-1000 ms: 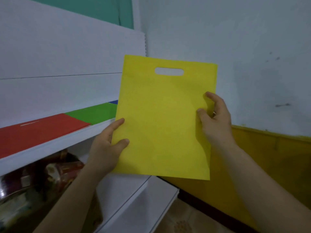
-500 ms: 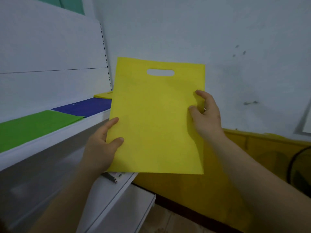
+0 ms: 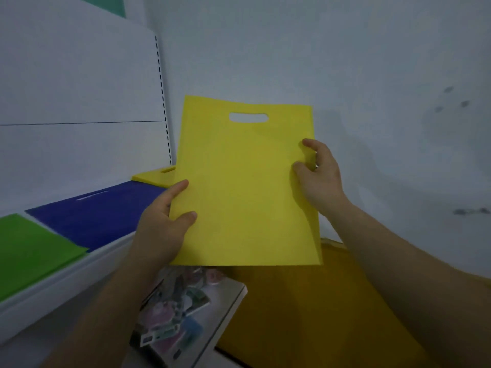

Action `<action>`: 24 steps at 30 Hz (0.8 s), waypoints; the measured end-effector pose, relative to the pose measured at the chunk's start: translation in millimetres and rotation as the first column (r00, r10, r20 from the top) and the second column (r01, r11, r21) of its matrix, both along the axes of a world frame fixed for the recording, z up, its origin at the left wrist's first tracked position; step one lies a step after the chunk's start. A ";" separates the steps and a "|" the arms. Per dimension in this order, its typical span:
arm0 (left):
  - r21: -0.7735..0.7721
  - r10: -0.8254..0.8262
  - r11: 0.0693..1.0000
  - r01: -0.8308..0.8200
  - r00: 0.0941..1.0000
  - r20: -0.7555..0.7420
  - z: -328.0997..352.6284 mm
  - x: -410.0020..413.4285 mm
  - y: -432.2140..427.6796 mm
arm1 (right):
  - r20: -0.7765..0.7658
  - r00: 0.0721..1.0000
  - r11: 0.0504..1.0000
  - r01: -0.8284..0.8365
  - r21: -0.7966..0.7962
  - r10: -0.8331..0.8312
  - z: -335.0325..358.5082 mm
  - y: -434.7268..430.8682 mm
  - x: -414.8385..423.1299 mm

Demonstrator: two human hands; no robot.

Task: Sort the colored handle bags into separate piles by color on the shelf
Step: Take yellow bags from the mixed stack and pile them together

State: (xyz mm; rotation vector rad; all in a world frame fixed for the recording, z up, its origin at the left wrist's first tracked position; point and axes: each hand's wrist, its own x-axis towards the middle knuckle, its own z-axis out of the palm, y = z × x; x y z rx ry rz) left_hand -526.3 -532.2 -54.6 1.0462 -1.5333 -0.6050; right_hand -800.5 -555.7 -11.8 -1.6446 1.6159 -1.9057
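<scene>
A yellow bag (image 3: 244, 187) is held upright beside the shelf (image 3: 66, 282), pinched at its edges by the left hand (image 3: 162, 229) and the right hand (image 3: 318, 176).

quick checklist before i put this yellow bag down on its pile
1. Left hand grips the bag at its left edge: ok.
2. Right hand pinches the bag's right edge: ok.
3. Bag is flat, with the handle hole at the top: ok.
4. Bag colour matches the yellow pile at the far end of the shelf: ok.
5. Yellow pile lies past the blue pile; whether they overlap: cannot tell.
6. Most of the yellow pile is hidden behind the bag, so how it lies: cannot tell.
</scene>
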 end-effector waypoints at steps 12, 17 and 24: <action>0.087 0.144 0.986 -0.145 0.989 0.023 2.4 -10.0 -92.2 | -0.027 0.990 0.991 -0.136 0.007 0.136 -2.7 -133.9 -3.1; 0.029 0.284 0.958 -0.287 0.956 0.073 9.6 -28.4 -116.5 | -0.064 0.970 0.972 -0.235 -0.018 0.234 2.6 -186.9 -10.3; 0.021 0.425 0.905 -0.426 0.904 0.043 23.5 -61.2 -143.9 | -0.072 0.912 0.913 -0.408 -0.029 0.405 22.4 -260.1 -20.8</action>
